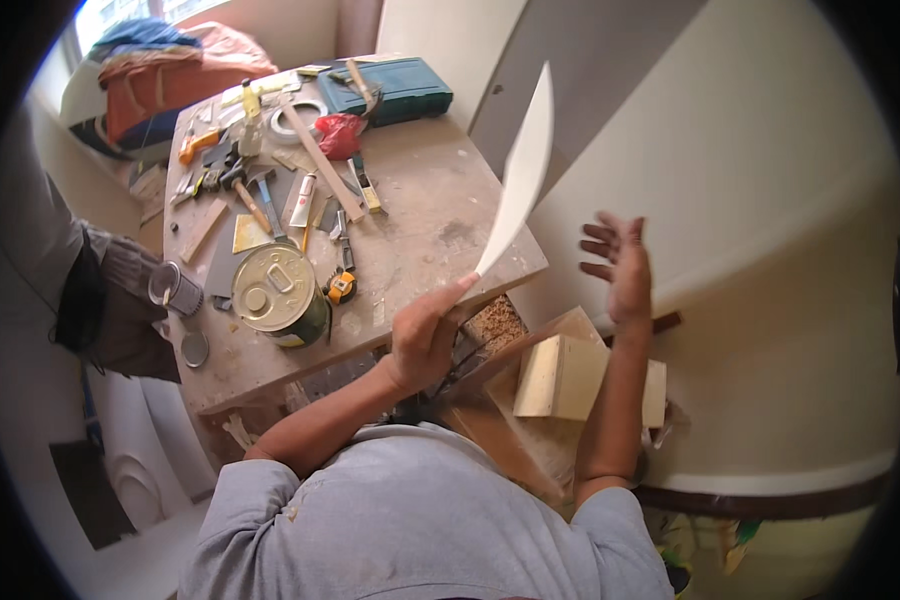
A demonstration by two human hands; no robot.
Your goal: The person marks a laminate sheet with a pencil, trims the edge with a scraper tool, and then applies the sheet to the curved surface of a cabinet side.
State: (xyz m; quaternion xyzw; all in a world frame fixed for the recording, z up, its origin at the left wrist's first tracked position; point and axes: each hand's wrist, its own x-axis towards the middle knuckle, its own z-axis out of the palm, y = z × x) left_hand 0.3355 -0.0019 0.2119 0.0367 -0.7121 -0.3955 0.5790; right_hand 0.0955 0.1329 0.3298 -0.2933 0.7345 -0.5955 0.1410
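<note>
My left hand (428, 335) is closed around the lower end of a long, pale, curved blade-shaped piece (522, 180). The piece points up and away, tapering to a tip above the table's right edge. What it is made of, I cannot tell. To the right of it, my right hand (618, 262) is raised with fingers apart, touching nothing. Left of my left hand, a large round metal can (273, 287) with a closed lid stands on the worktable (425, 185). A yellow and black tape measure (340, 288) lies beside the can.
Hammers (270, 205), a white tube (303, 200), a wooden strip (320, 160) and other tools crowd the table's left half. A green case (395, 90) sits at the back. Wooden box-like pieces (560, 375) are below on the right. Another person's clothed body (120, 280) is at left.
</note>
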